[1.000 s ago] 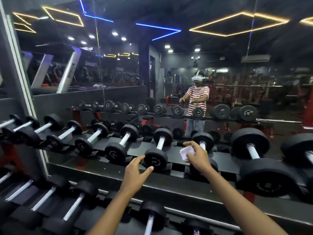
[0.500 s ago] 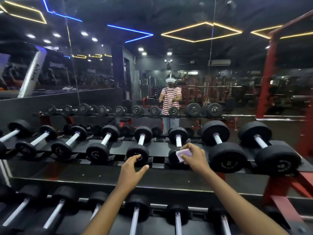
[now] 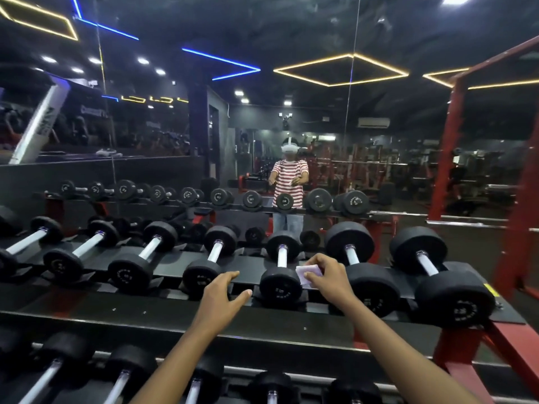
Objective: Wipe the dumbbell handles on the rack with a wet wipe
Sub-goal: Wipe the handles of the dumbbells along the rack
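Note:
A row of black dumbbells with shiny metal handles lies on the top shelf of the rack (image 3: 291, 319). My right hand (image 3: 331, 277) pinches a folded white wet wipe (image 3: 307, 274) just right of one dumbbell (image 3: 280, 282), beside its near weight and below its handle (image 3: 282, 255). My left hand (image 3: 224, 295) reaches out with relaxed fingers, its fingertips at the near weight of the neighbouring dumbbell (image 3: 201, 277) to the left. It holds nothing.
Two bigger dumbbells (image 3: 370, 284) (image 3: 452, 298) lie to the right. A lower shelf holds more dumbbells (image 3: 201, 380). A mirror behind the rack reflects a person in a striped shirt (image 3: 288, 185). A red frame (image 3: 516, 228) stands at the right.
The view has swung right along the rack. Both hands have shifted right with it and stay over the shelf front; the right hand still pinches the wipe.

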`<state>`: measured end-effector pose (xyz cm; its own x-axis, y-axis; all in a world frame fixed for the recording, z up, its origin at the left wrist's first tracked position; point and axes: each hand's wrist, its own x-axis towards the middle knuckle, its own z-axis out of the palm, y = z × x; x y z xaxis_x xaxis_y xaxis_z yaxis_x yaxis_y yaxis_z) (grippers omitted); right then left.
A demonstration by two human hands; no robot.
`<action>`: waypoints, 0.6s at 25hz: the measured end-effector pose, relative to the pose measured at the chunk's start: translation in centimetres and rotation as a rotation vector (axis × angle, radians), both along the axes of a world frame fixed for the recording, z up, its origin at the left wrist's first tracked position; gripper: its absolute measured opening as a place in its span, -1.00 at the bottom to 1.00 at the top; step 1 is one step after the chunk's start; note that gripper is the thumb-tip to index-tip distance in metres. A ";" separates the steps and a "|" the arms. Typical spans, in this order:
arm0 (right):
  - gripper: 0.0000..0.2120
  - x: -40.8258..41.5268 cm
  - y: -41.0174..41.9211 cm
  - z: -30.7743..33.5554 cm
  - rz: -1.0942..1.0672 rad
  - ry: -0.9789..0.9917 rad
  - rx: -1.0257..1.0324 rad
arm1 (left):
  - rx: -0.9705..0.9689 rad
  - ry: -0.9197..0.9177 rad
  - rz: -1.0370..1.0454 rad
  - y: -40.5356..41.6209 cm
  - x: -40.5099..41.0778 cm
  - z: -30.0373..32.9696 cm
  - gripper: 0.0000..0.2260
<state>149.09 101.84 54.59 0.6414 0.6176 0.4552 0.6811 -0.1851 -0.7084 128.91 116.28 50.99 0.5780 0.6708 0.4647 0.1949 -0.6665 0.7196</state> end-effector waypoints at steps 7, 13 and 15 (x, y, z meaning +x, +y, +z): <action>-0.93 8.9 4.3 0.9 0.108 -0.086 -0.084 | -0.038 -0.038 0.073 0.8 8.6 -1.9 -0.50; -0.86 14.1 9.5 -1.2 0.211 -0.187 -0.181 | -0.053 -0.070 0.194 0.4 14.6 -4.3 -0.50; -0.84 14.9 11.0 -1.9 0.259 -0.325 -0.236 | -0.057 -0.085 0.226 0.4 16.1 -5.0 -0.49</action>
